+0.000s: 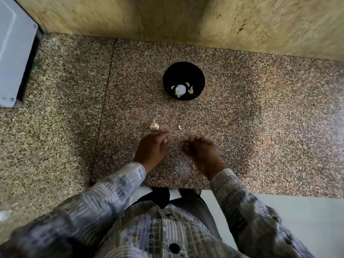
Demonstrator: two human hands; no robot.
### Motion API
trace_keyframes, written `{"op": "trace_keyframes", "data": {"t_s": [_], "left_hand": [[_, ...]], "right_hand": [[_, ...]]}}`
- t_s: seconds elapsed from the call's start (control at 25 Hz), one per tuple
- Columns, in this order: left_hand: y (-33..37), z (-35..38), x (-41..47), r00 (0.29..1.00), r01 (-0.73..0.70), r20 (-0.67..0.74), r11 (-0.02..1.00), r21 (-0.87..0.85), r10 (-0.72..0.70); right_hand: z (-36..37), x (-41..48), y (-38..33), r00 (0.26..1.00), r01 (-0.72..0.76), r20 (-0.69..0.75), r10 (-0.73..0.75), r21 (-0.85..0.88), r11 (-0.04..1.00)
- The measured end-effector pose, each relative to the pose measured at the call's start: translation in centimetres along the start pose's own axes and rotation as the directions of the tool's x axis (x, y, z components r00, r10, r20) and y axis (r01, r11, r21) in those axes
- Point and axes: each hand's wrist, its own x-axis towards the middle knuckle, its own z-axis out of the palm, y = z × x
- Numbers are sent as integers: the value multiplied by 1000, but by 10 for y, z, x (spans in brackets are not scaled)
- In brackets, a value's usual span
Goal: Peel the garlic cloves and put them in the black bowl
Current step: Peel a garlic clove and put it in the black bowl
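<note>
1. Progress is judged as partway: several pale peeled garlic cloves (190, 89) are seen lying inside the round black bowl (183, 71), which is set on the speckled brown granite counter (260, 118), toward the beige stone wall (242, 21).
2. Work left is shown nearer the person, where 2 garlic items are seen on the counter. A cream, unpeeled garlic bulb remnant with a pointed tip (154, 125) is stood there, and a small pale garlic piece (179, 127) is laid near it to the right. Whether that piece is a clove or a scrap of skin cannot be told.
3. The left hand (151, 148) is held just short of the bulb remnant, with its fingers pointed toward it. Its grip is blurred and cannot be told.
4. The right hand (202, 152) is seen over the counter, apart from the left, with its fingers curled under. Whether anything is pinched cannot be told.
5. A white appliance (11, 53) is set at the far left.
</note>
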Motion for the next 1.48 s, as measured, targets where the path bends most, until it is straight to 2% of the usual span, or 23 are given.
{"op": "trace_keyframes", "data": {"t_s": [0.04, 0.08, 0.2, 0.32, 0.44, 0.56, 0.68, 0.72, 0.76, 0.8, 0.84, 0.88, 0.92, 0.96, 1.0, 1.04, 1.08, 1.12, 1.32, 1.48], "left_hand": [[-8, 8, -12, 987, -146, 82, 982, 116, 137], [-11, 18, -23, 966, -240, 143, 957, 162, 217], [9, 36, -38, 962, -244, 179, 939, 241, 204], [33, 36, -29, 949, -287, 236, 877, 385, 207], [48, 38, -19, 970, -209, 208, 868, 450, 126], [59, 47, -16, 988, -146, 111, 852, 503, 104], [63, 51, -18, 999, -17, 32, 833, 554, -1], [63, 53, -19, 997, 68, -3, 848, 526, -78], [64, 53, -20, 977, 209, -52, 883, 421, -206], [72, 48, -22, 920, 391, -118, 896, 211, -373], [73, 46, -24, 822, 546, -151, 836, -64, -549], [78, 41, -30, 691, 634, -140, 687, -355, -709], [79, 37, -38, 566, 627, -70, 485, -609, -821], [81, 32, -48, 479, 536, 29, 266, -801, -877], [83, 26, -57, 450, 410, 134, 70, -910, -883], [87, 20, -66, 468, 274, 218, -93, -957, -857], [93, 15, -77, 504, 158, 249, -195, -968, -827], [98, 9, -86, 528, 78, 253, -251, -965, -810], [122, -26, -142, 552, -199, 154, -309, -930, -819], [128, -58, -219, 537, -389, 39, -289, -875, -843]], "right_hand": [[-2, -1, -3, 1000, -8, 4, 8, 27, 1000], [-4, 1, -4, 1000, -13, 8, 13, 44, 999], [-8, 4, -5, 999, -35, 35, 34, 18, 999], [-10, 6, -5, 994, -65, 80, 69, -45, 997], [-14, -2, -9, 991, -87, 96, 97, -103, 991], [-25, -15, -18, 987, -95, 106, 119, -213, 972], [-42, -25, -26, 980, -87, 151, 130, -262, 961], [-45, -28, -29, 974, -87, 179, 138, -267, 960], [-49, -32, -33, 966, -85, 212, 148, -279, 956], [-53, -33, -36, 957, -82, 243, 157, -293, 952], [-55, -35, -39, 948, -80, 270, 168, -307, 948], [-56, -36, -41, 938, -79, 298, 180, -321, 944], [-56, -38, -44, 927, -84, 319, 196, -331, 940], [-54, -40, -45, 919, -92, 333, 211, -338, 936], [-50, -43, -47, 914, -99, 341, 220, -339, 936], [-48, -47, -49, 909, -104, 351, 225, -331, 938], [-44, -52, -49, 901, -108, 369, 230, -322, 941], [-40, -60, -50, 887, -107, 397, 235, -319, 942], [-9, -112, -35, 815, -32, 496, 300, -479, 877], [29, -166, 5, 693, 28, 615, 376, -544, 839]]}}
